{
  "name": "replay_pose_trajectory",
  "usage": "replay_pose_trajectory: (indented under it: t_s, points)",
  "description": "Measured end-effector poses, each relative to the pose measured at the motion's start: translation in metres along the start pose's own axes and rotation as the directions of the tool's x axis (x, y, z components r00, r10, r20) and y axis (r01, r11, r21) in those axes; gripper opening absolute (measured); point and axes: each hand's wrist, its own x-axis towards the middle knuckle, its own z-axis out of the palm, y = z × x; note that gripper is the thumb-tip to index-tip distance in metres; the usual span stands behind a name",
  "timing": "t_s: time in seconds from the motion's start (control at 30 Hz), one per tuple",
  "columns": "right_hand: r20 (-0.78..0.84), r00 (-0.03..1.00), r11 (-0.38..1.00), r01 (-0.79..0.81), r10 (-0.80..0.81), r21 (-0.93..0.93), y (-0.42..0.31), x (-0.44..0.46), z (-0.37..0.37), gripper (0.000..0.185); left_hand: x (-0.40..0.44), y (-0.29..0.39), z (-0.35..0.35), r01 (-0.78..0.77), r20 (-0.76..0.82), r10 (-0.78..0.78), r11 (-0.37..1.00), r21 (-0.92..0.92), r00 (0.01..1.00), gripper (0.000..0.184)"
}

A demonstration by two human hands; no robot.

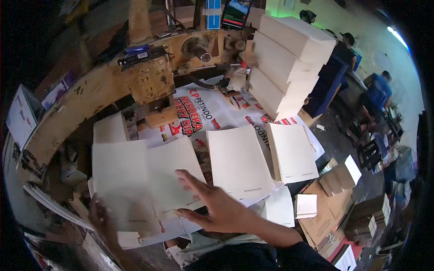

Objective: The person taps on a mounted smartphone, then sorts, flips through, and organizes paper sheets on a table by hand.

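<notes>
My right hand (208,203) reaches in from the lower right, thumb and fingers apart, over the lower right part of a white paper stack (174,167). Nothing shows between its fingers. At the lower left edge of another white sheet or stack (120,167) is my left hand (101,221), smeared by motion; its fingers cannot be made out clearly. The two paper stacks lie side by side. Further right lie a third stack (237,160) and a thicker fourth one (294,153), each with small print near its bottom edge.
Tall white paper blocks (287,63) stand piled at the back. Behind the printed sheet (212,108) is a worn machine frame (181,49) with a metal shaft. Small bundles (341,176) lie on cardboard (323,217) at right. People (377,92) are in the background.
</notes>
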Motion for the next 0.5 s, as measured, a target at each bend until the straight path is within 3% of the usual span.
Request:
replay_pose_trajectory:
  t_s: [0.03, 0.1, 0.13, 0.17, 0.23, 0.27, 0.3, 0.33, 0.37, 0.47, 0.5]
  points:
    - [-0.024, 0.991, 0.978, 0.129, -0.134, -0.162, -0.018, -0.001, -0.02, 0.067, -0.007, 0.041, 0.005, -0.027, -0.018, 0.031, 0.978, 0.206, 0.999, 0.037]
    - [0.138, 0.931, 0.94, 0.34, -0.337, 0.001, -0.049, -0.001, -0.052, 0.049, -0.016, 0.062, -0.004, -0.002, -0.009, 0.007, 0.876, 0.483, 1.0, 0.04]
    - [0.251, 0.88, 0.911, 0.411, -0.404, 0.025, -0.054, -0.006, -0.059, 0.054, -0.02, 0.045, -0.018, -0.008, -0.006, 0.015, 0.793, 0.609, 1.0, 0.042]
    - [0.248, 0.79, 0.799, 0.595, -0.561, -0.089, -0.066, -0.01, -0.068, 0.053, -0.024, 0.025, -0.028, -0.015, -0.005, 0.029, 0.651, 0.759, 1.0, 0.044]
    - [0.406, 0.692, 0.748, 0.663, -0.597, -0.031, -0.087, -0.017, -0.078, 0.055, -0.037, 0.023, -0.024, 0.063, -0.079, 0.021, 0.417, 0.907, 0.997, 0.048]
    - [0.387, 0.709, 0.756, 0.653, -0.59, -0.044, -0.102, -0.021, -0.079, 0.055, -0.04, 0.03, -0.019, 0.105, -0.118, 0.014, 0.354, 0.929, 0.993, 0.05]
    - [0.197, 0.804, 0.827, 0.553, -0.562, 0.102, -0.119, -0.025, -0.078, 0.034, -0.042, 0.035, -0.015, 0.131, -0.146, 0.023, 0.312, 0.941, 0.989, 0.052]
    - [0.012, 0.876, 0.845, 0.461, -0.482, 0.271, -0.131, -0.03, -0.077, 0.024, -0.045, 0.042, -0.011, 0.15, -0.161, 0.015, 0.276, 0.949, 0.987, 0.053]
    - [-0.025, 0.884, 0.84, 0.453, -0.468, 0.299, -0.136, -0.032, -0.081, 0.023, -0.044, 0.047, -0.008, 0.172, -0.183, 0.022, 0.242, 0.955, 0.983, 0.055]
    - [-0.019, 0.923, 0.92, 0.384, -0.383, 0.081, -0.139, -0.055, -0.104, 0.022, -0.043, 0.062, 0.008, 0.172, -0.186, 0.067, 0.179, 0.969, 0.98, 0.059]
    - [-0.036, 0.953, 0.953, 0.301, -0.302, -0.045, -0.139, -0.064, -0.116, 0.022, -0.037, 0.069, 0.022, 0.041, -0.06, 0.364, 0.061, 0.997, 0.929, 0.048]
